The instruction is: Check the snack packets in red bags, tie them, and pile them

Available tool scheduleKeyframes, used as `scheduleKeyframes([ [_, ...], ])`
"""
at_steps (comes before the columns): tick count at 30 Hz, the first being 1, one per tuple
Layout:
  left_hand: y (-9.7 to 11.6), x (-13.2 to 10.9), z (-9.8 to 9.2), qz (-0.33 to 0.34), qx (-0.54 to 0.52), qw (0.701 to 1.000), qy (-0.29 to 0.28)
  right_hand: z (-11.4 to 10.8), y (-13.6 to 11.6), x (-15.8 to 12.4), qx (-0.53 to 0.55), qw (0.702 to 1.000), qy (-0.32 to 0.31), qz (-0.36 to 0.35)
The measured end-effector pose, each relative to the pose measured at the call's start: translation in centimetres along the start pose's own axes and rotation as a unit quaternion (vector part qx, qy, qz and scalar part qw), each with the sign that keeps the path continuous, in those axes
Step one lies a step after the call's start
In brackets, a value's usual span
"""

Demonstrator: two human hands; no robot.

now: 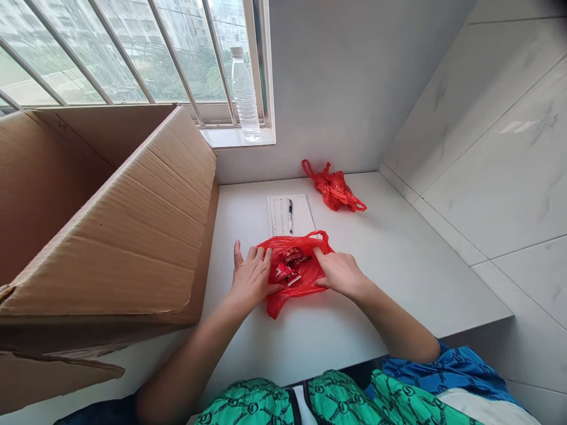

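Note:
A red plastic bag [305, 277] lies on the white counter [398, 277] in front of me, with several small red wrapped packets [287, 265] showing inside it. My left hand [250, 277] rests on the bag's left side, fingers bent over the plastic and thumb pressing its edge. My right hand [339, 273] grips the bag's right edge, its fingers curled into the opening.
A sheet of paper [301, 215] with a black pen [290, 213] lies just behind the bag. A second crumpled red bag [334, 189] sits farther back. A large open cardboard box [110, 224] fills the left. A water bottle [245, 94] stands on the window sill.

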State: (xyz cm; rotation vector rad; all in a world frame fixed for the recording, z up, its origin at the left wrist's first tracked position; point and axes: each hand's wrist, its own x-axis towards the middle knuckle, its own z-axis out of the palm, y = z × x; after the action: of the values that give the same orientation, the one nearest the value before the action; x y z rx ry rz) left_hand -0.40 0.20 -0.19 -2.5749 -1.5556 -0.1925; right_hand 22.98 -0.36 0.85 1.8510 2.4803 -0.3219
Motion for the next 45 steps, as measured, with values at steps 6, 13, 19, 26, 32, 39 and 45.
scheduleKeyframes([
  [6,-0.3,0.4,-0.5,0.050,-0.067,0.996,0.010,-0.6,-0.7,0.6,0.146,0.971,0.116,-0.152],
  [13,-0.9,0.1,1.4,0.044,-0.101,0.993,-0.035,1.5,-0.3,3.8,0.086,0.986,0.087,-0.110],
  [19,-1.9,0.0,2.5,0.047,-0.133,0.990,-0.025,1.9,0.7,4.0,0.119,0.979,0.087,-0.137],
  [26,-1.8,0.1,1.9,0.039,-0.142,0.989,0.018,0.7,0.7,3.1,0.177,0.959,0.178,-0.134],
  [32,-1.6,-0.1,1.8,0.042,-0.140,0.989,0.008,0.5,0.7,2.8,0.150,0.966,0.194,-0.087],
  [39,-1.4,0.0,1.5,0.028,-0.189,0.981,0.017,1.1,0.6,2.5,0.126,0.979,0.147,-0.058],
  [45,-1.7,0.1,1.8,0.006,-0.207,0.977,0.041,0.8,0.3,2.4,0.110,0.985,0.125,-0.051],
])
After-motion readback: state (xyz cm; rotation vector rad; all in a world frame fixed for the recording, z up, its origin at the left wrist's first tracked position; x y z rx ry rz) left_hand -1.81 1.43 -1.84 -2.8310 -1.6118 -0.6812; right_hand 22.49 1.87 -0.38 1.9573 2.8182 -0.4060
